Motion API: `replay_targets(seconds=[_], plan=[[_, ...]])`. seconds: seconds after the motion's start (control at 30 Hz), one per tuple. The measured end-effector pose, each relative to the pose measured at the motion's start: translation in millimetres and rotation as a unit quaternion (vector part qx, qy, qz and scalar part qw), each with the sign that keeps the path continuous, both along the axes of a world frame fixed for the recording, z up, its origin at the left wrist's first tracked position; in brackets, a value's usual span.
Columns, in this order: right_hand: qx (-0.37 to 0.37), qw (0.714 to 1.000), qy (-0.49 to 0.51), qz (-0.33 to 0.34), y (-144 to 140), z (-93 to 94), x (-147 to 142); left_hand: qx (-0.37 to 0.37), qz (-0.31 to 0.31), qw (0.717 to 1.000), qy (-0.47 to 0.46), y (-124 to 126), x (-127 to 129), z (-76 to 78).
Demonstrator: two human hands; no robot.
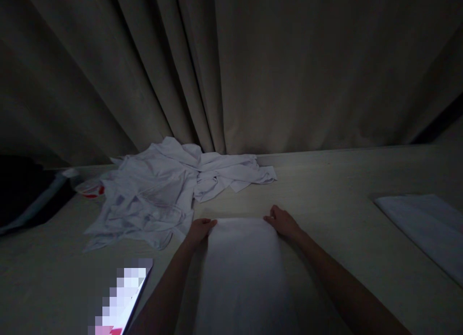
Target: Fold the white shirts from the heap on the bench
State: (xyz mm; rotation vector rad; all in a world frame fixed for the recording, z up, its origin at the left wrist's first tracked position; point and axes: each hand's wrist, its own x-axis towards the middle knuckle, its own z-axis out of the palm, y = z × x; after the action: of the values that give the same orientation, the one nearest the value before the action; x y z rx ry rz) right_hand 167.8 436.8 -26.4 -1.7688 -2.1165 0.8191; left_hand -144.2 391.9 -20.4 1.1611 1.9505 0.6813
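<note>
The smooth white folded cloth (243, 272) lies flat on the pale desk (325, 190), its far corners pinched under the curled fingers of the left hand (200, 230) and right hand (282, 221) (soft, light, probably floppy, so best held at those corners).

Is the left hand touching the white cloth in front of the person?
Touching. In the head view, the left hand grips the far left corner of the white cloth.

Dim room: pleated beige curtain (231, 70) hangs behind a pale table (343, 180)
</note>
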Motion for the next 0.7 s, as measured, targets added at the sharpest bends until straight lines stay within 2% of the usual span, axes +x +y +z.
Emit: replay_targets(seconds=[0.23, 0.4, 0.7], plan=[[0.016, 1.000, -0.016, -0.010, 1.3, -7.1, -0.2, 0.044, -0.005, 0.998, 0.051, 4.4, 2.6, -9.3], [0.032, 0.998, -0.046, -0.025, 5.1, -8.6, -2.3, 0.080, -0.038, 0.993, 0.084, 4.2, 7.0, -8.2], [0.034, 0.998, -0.003, 0.052, 21.4, -1.6, -0.7, 0.083, -0.063, 0.992, 0.071, 16.4, -8.0, -7.1]])
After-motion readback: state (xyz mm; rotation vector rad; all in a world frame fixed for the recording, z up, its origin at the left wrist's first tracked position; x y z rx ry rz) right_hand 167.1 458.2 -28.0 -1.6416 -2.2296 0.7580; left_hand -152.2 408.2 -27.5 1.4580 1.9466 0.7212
